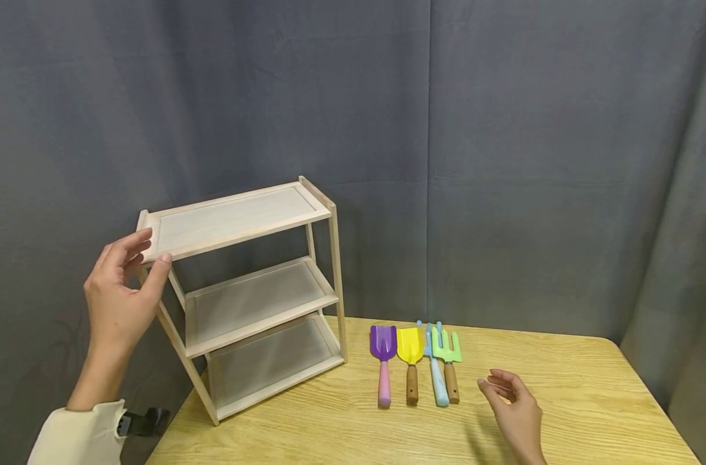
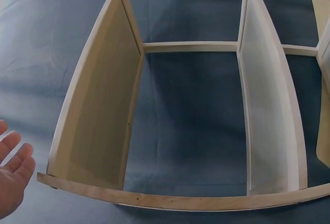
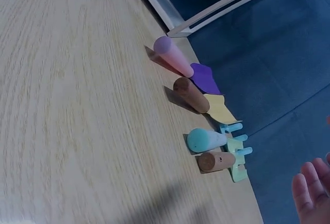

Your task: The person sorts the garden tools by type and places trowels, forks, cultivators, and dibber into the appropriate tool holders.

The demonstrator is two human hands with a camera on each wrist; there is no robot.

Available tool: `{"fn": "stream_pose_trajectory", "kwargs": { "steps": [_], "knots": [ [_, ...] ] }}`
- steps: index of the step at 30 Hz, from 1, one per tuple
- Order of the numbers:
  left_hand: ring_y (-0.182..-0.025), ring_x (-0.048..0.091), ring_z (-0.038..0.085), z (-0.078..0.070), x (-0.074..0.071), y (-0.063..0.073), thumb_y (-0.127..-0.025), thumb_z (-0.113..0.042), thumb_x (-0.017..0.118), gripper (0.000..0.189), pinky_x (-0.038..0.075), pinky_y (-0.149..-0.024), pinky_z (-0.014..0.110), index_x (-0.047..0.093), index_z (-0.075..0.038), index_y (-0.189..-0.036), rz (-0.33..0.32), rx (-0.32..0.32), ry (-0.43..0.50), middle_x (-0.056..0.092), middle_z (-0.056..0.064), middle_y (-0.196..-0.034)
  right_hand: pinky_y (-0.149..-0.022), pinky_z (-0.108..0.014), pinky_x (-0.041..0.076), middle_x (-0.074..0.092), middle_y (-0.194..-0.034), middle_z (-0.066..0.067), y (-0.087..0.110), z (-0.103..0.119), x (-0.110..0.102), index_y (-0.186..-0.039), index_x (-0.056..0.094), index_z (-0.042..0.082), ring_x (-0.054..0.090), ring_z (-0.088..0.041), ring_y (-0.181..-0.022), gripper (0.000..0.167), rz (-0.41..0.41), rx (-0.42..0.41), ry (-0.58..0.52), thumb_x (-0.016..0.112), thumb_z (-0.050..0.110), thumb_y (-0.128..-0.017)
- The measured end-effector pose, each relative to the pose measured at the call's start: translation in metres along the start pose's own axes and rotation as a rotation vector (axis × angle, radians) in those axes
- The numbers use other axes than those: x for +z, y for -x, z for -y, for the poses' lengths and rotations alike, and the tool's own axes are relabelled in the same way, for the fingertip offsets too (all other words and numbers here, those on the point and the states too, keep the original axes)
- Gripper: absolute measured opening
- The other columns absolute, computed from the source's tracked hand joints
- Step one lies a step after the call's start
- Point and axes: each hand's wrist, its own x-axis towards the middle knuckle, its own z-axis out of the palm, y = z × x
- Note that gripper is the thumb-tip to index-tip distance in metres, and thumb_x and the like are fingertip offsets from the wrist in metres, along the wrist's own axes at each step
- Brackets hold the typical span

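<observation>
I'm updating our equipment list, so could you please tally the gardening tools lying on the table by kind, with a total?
Shovels: 2 (purple shovel, yellow shovel)
Forks: 2 (blue fork, green fork)
Total: 4

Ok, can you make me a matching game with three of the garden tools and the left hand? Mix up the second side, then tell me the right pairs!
Column one:
1. Purple scoop
2. Yellow scoop
3. Blue fork
4. Left hand

Column two:
A. Has a brown handle
B. Is beside the top of the wooden shelf
C. Has a pink handle
D. Has a pale blue handle

Right pairs: 1-C, 2-A, 3-D, 4-B.
</observation>
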Motion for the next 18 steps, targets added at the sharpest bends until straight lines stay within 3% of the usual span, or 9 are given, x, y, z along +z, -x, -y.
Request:
{"fn": "stream_pose_trajectory", "kwargs": {
  "steps": [6, 14, 18],
  "knots": [
    [-0.105, 0.054, -0.001, 0.005, -0.002, -0.003, -0.085, -0.008, 0.069, 0.038, 0.040, -0.093, 0.017, 0.066, -0.002, -0.122, -0.004, -0.037, -0.020, 0.063, 0.011, -0.111, -0.066, -0.015, 0.047, 0.067, -0.108, -0.016, -0.001, -0.005, 0.005, -0.114, 0.064, 0.003, 0.057, 0.004, -0.080, 0.039, 0.007, 0.015, -0.008, 0.071, 0.033, -0.089],
    [-0.106, 0.049, -0.002, 0.012, -0.006, -0.008, -0.084, -0.010, 0.069, 0.038, 0.036, -0.092, 0.016, 0.065, -0.001, -0.121, -0.024, -0.022, -0.059, 0.063, 0.019, -0.112, -0.066, -0.017, 0.048, 0.067, -0.108, -0.015, -0.004, -0.013, 0.012, -0.114, 0.063, 0.003, 0.064, -0.016, -0.090, 0.042, 0.038, 0.031, 0.027, 0.069, 0.037, -0.090],
    [-0.105, 0.049, -0.003, 0.016, -0.008, -0.011, -0.086, -0.012, 0.068, 0.036, 0.036, -0.092, 0.016, 0.065, 0.000, -0.121, -0.017, -0.046, -0.074, 0.063, 0.017, -0.113, -0.066, -0.016, 0.048, 0.067, -0.108, -0.016, -0.005, -0.015, 0.015, -0.114, 0.064, 0.002, 0.064, -0.015, -0.088, 0.040, 0.029, 0.014, 0.024, 0.070, 0.034, -0.090]
  ]
}}
